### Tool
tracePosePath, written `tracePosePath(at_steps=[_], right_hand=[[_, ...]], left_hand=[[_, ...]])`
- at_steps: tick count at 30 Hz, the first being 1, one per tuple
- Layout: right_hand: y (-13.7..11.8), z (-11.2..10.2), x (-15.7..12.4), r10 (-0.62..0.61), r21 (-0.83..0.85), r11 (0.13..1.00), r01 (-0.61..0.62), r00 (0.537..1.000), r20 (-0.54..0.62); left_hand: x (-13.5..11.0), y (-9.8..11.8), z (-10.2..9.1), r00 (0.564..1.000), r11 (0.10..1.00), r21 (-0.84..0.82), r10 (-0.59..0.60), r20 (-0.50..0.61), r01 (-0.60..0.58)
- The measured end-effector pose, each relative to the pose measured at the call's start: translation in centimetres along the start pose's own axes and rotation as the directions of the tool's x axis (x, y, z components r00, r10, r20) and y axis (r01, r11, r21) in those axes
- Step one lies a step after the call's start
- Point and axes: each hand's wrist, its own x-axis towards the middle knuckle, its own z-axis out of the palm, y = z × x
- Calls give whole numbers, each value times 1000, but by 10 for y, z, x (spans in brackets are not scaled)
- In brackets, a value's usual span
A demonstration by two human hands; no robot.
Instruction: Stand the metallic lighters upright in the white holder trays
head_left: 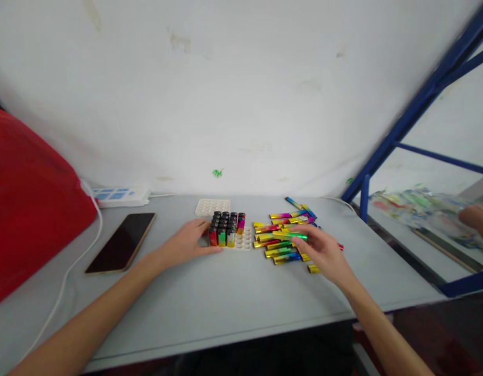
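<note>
A white tray (247,241) with round holes lies mid-table, and several colourful lighters (226,225) with black caps stand upright in it. My left hand (188,243) rests against the tray's left side, fingers curled along it. To the right lies a loose pile of shiny multicoloured lighters (278,245). My right hand (323,249) hovers over this pile, pinching one green-gold lighter (290,236) held level between its fingertips.
A second white tray (212,207) lies behind the first. A dark phone (122,242) lies at left, near a white power strip (118,196) with a cable and a red bag (25,203). A blue metal frame (417,104) stands at right, where another person's hand (476,219) shows.
</note>
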Motion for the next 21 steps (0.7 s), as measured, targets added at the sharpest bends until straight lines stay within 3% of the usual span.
tracePosePath(at_steps=[3,5,8,12,17,21], right_hand=[[-9,22,34,89,316,946,-72,995,-39],[-18,40,56,120,521,850,-79,992,-44],[-30,68,81,125,692,705,-156,988,96],[-30,97,93,99,719,654,-237,968,229],[-16,115,84,208,633,661,-403,909,361],[-15,121,74,293,552,702,-450,889,352]], left_hand=[[0,-2,1,1000,1000,5,-1,3,1],[0,-3,2,1000,1000,10,2,4,-2],[-1,-3,3,1000,1000,4,4,0,-4],[-2,0,2,1000,1000,0,-9,-6,9],[-2,-1,3,1000,999,30,13,14,-14],[-1,-4,3,999,999,7,41,-1,-41]])
